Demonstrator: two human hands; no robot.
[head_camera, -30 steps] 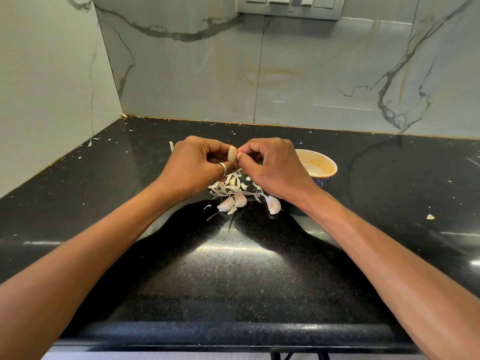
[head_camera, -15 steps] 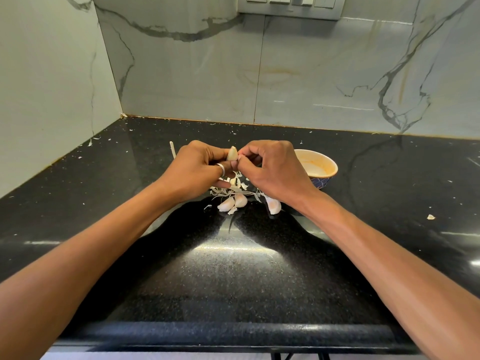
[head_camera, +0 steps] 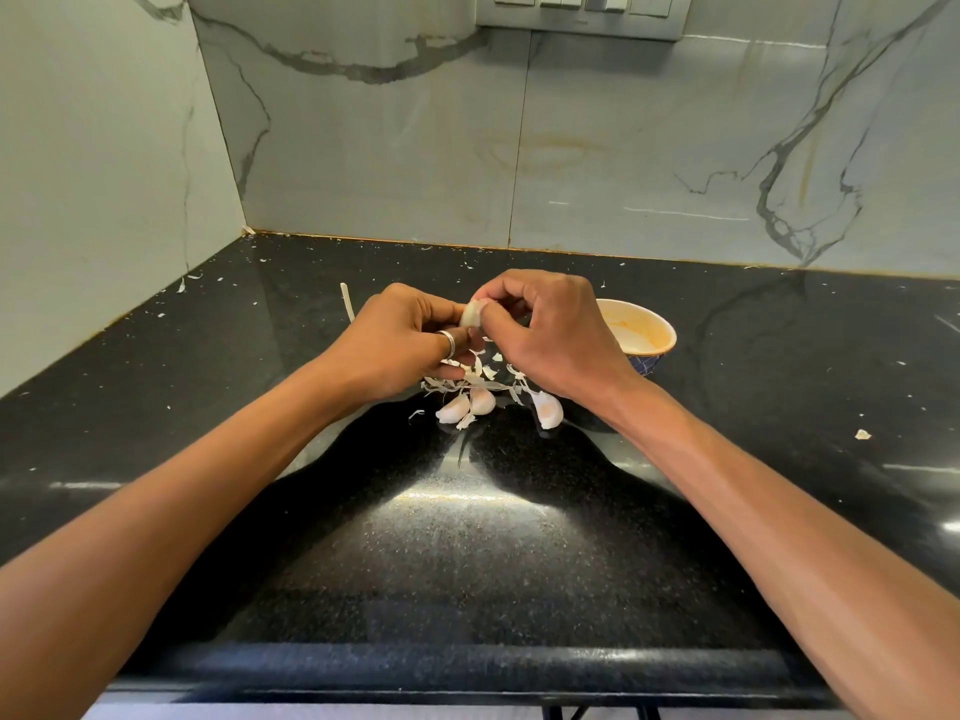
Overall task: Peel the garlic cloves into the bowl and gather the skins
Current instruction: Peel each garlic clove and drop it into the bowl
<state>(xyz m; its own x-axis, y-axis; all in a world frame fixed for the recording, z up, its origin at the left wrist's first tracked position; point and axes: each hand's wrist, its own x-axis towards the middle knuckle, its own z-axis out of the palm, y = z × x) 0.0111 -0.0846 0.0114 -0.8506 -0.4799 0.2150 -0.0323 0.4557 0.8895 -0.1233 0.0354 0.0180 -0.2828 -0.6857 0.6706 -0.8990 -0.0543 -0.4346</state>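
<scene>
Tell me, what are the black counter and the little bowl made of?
The counter looks like polished stone, probably granite: it is black, speckled and shiny enough to mirror light. The bowl seems to be glazed ceramic, though it could be plastic: it is smooth and cream inside with orange smears, with a blue pattern outside.

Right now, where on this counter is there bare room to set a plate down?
Bare: the counter between the two forearms, from the loose cloves to the front edge; also right of the bowl, bar one skin scrap. Crowded: beneath the left hand and right hand pinching the held clove, where skins pile, the bowl close by.
</scene>
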